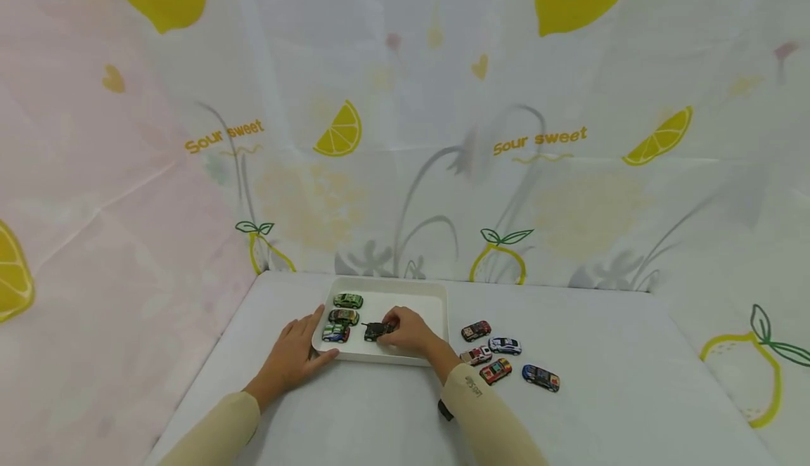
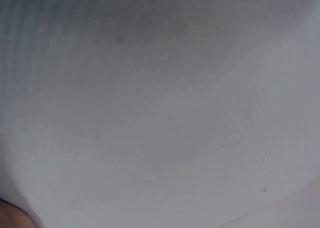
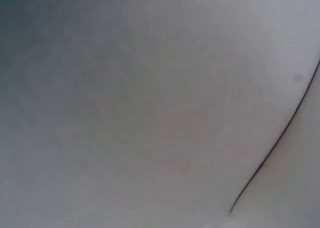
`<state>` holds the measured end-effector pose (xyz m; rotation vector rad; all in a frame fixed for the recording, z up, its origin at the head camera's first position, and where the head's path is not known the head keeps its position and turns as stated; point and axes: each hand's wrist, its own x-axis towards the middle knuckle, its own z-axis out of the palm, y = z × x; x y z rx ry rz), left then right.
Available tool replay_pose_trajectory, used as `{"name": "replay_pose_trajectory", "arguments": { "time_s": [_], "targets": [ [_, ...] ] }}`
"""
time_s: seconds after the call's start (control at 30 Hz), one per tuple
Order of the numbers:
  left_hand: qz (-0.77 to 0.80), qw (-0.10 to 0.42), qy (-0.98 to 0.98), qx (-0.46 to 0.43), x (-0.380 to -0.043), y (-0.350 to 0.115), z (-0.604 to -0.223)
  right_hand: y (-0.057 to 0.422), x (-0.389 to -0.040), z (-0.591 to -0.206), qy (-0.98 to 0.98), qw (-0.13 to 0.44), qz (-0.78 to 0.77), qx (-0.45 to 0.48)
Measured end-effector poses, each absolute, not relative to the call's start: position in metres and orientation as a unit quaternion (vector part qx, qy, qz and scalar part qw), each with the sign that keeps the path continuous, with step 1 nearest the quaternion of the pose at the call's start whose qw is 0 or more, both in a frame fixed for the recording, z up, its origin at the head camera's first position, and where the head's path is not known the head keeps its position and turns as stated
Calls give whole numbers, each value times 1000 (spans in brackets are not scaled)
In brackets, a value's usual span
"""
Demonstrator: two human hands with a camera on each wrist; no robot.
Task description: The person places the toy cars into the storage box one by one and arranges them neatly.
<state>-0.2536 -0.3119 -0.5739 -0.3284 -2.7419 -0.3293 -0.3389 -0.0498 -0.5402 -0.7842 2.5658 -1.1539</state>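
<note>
Inside the white tray (image 1: 414,287), my right hand (image 1: 408,332) pinches a small black toy tank (image 1: 373,331) with a thin barrel pointing left. The tank is low over the tray's floor. My left hand (image 1: 292,353) rests at the tray's near left corner, fingers along the left side and thumb by the front rim. Left of the tank, within the tray, are a light green toy car (image 1: 348,301), a green and brown toy car (image 1: 344,317) and a blue, white and green toy car (image 1: 336,332). The wrist views show mostly pale, blurred surface.
Right of the tray lie several toy cars: a dark red one (image 1: 476,330), a white one (image 1: 505,345), a white and red truck (image 1: 477,356), a red and yellow one (image 1: 496,371) and a blue one (image 1: 541,377). A black object (image 1: 446,410) is partly under the right sleeve.
</note>
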Motion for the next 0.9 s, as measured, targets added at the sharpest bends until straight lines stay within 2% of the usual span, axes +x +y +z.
{"name": "replay_pose_trajectory", "arguments": {
  "time_s": [0.33,0.9],
  "targets": [
    [-121,177,-970,-115,-254,-316,-572,-57,-336,-539,868,123,-422,-231],
    [-127,167,-971,-113,-255,-312,-577,-50,-335,-539,858,143,-441,-222]
  ]
}}
